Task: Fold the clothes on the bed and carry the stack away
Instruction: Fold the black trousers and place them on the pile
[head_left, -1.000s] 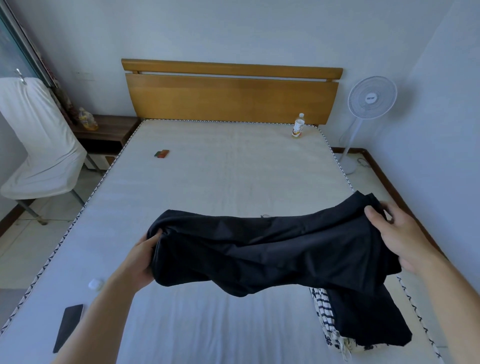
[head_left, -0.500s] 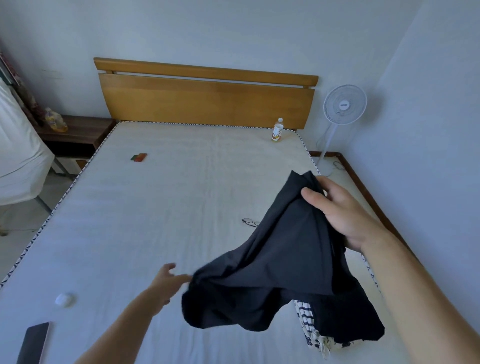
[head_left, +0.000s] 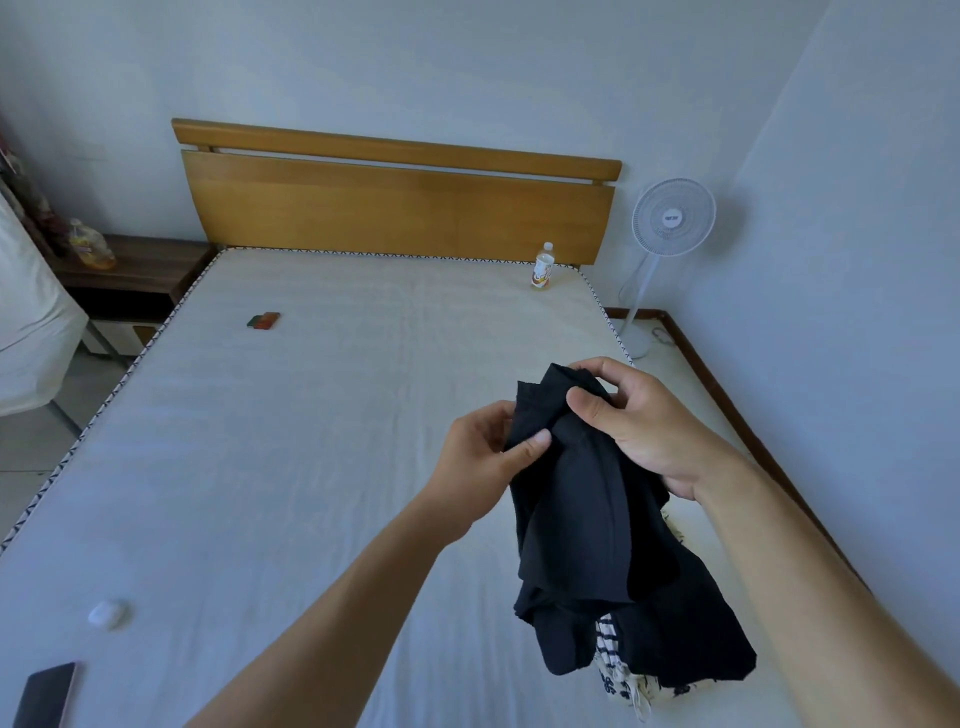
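**Folding laundry on the bed: still mid-fold, stack not ready to go yet**

So both hands are working on one dark garment (head_left: 582, 499) right now, holding it up in the air above the right side of the bed (head_left: 311, 467). The left hand (head_left: 483, 462) is pinching the top edge of the fabric between thumb and fingers, and the right hand (head_left: 639, 421) is gripping the bunched top corners just beside it, fingers curled round the cloth. The two hands are sitting close together, almost touching, so it looks like the garment is being doubled over on itself. The rest of it is hanging down loose and draping toward the pile (head_left: 670, 654) underneath.

That pile is lying near the right edge of the mattress: another dark piece on top, with something striped black-and-white poking out below it. I can't tell how neatly those are folded, or how many pieces there are, since the hanging garment is covering a good part of it.

Progress guess: somewhere in the middle. At least a couple of items are already piled up, and this one is getting its fold. Still left, I'd say: finishing this fold, laying it on the pile, then picking the whole stack up and carrying it off.

Other stuff lying around on the mattress: a bottle (head_left: 542, 267) up by the headboard (head_left: 400, 208), a small reddish-green thing (head_left: 263, 320), a little white object (head_left: 107, 613) and a dark phone (head_left: 44, 693) down at the near left.
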